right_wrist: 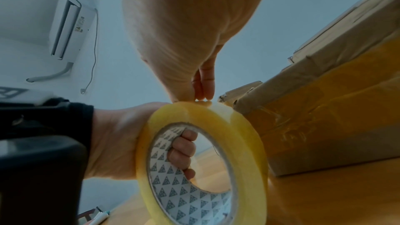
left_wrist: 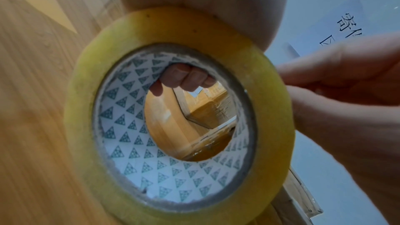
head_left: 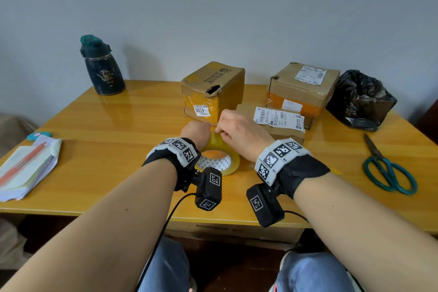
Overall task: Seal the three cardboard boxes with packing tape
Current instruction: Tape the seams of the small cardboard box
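Note:
A yellow packing tape roll (head_left: 219, 161) stands tilted on edge near the table's front middle. My left hand (head_left: 196, 129) grips it from the left, with fingers (left_wrist: 188, 78) curled through the patterned core (right_wrist: 173, 192). My right hand (head_left: 222, 129) comes from the right; its fingertips (right_wrist: 203, 91) pinch at the outer layer on top of the roll (right_wrist: 244, 143). Three cardboard boxes stand beyond the hands: a cube-like box (head_left: 213, 92) at centre, a larger box (head_left: 303, 87) at the right, and a flat box (head_left: 275, 123) with a white label in front of the larger one.
On the wooden table (head_left: 118, 130) a dark water bottle (head_left: 102, 66) stands at the back left. A stack of papers with a red pen (head_left: 26, 168) lies at the left edge. Teal-handled scissors (head_left: 388, 168) lie at the right, behind them a black plastic bag (head_left: 360, 99).

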A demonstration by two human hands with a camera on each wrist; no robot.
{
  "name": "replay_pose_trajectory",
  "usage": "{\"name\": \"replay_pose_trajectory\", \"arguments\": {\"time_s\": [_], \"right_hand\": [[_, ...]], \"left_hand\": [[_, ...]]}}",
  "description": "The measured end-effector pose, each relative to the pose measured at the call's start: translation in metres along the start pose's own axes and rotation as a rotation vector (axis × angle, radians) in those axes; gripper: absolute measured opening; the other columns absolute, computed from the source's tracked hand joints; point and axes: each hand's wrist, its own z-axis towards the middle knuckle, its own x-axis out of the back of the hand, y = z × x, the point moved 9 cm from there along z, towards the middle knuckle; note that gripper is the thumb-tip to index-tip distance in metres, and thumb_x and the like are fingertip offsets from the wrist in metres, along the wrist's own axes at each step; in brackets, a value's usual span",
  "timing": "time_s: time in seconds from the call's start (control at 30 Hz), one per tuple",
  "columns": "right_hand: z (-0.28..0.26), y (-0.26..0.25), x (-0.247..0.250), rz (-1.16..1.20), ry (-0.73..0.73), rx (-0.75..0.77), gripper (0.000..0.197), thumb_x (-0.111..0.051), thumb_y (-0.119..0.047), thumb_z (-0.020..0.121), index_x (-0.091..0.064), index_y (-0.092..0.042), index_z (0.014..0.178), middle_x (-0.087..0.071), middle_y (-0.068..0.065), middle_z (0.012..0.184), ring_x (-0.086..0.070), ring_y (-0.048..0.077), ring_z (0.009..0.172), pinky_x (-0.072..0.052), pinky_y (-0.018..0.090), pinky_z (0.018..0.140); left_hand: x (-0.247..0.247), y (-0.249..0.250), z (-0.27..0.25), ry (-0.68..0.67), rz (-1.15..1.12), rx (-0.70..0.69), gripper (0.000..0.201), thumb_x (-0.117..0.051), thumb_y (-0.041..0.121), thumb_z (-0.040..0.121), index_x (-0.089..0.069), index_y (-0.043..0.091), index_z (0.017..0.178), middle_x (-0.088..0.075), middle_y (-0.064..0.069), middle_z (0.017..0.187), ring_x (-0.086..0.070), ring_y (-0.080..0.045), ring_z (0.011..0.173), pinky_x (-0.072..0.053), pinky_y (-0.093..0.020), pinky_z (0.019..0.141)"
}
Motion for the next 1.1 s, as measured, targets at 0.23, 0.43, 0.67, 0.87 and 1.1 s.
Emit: {"name": "replay_pose_trajectory", "arguments": {"time_s": [0.23,0.43,0.67,0.87,1.1], "right_hand": [[-0.002,0.003,0.005,0.030,-0.019,-0.029,0.010,-0.051,-0.001,0.090,-0.060,-0.004,0.087,-0.053,0.008,0.097,-0.038,0.011,0.075,-0.029,0.023,0.063],[-0.007,0.004,0.007,0.043,0.020,-0.025,0.011,-0.052,0.003,0.086,-0.057,-0.005,0.082,-0.052,0.007,0.098,-0.033,0.009,0.070,-0.025,0.016,0.055],[-0.011,0.006,0.003,0.106,0.062,-0.044,0.020,-0.048,0.002,0.092,-0.062,-0.007,0.103,-0.061,0.006,0.103,-0.054,0.017,0.086,-0.043,0.028,0.069],[-0.006,0.007,-0.004,0.106,0.056,-0.058,0.024,-0.048,-0.002,0.095,-0.068,-0.005,0.108,-0.063,0.010,0.102,-0.058,0.021,0.090,-0.049,0.039,0.073],[-0.005,0.007,0.005,0.078,0.098,-0.030,0.011,-0.054,0.001,0.087,-0.063,-0.005,0.083,-0.057,0.008,0.096,-0.043,0.011,0.076,-0.037,0.025,0.062]], "left_hand": [[-0.001,-0.009,-0.001,0.011,-0.182,0.094,0.036,-0.028,0.011,0.103,-0.051,-0.005,0.125,-0.055,-0.023,0.127,-0.054,-0.035,0.115,-0.044,-0.037,0.093],[0.002,-0.004,-0.002,0.030,-0.212,0.112,0.036,-0.022,0.006,0.102,-0.049,-0.006,0.122,-0.053,-0.022,0.126,-0.052,-0.033,0.115,-0.043,-0.035,0.092],[-0.003,-0.015,-0.003,0.033,-0.440,0.123,0.039,-0.035,0.016,0.102,-0.055,-0.008,0.125,-0.056,-0.026,0.128,-0.052,-0.039,0.119,-0.042,-0.040,0.096],[0.002,-0.013,-0.004,0.030,-0.245,0.120,0.027,-0.038,0.003,0.100,-0.050,-0.004,0.122,-0.055,-0.021,0.126,-0.053,-0.034,0.115,-0.042,-0.033,0.086],[0.001,-0.009,-0.001,0.022,-0.128,0.046,0.032,-0.024,0.005,0.100,-0.054,-0.005,0.107,-0.056,-0.023,0.115,-0.054,-0.034,0.098,-0.041,-0.034,0.077]]}}
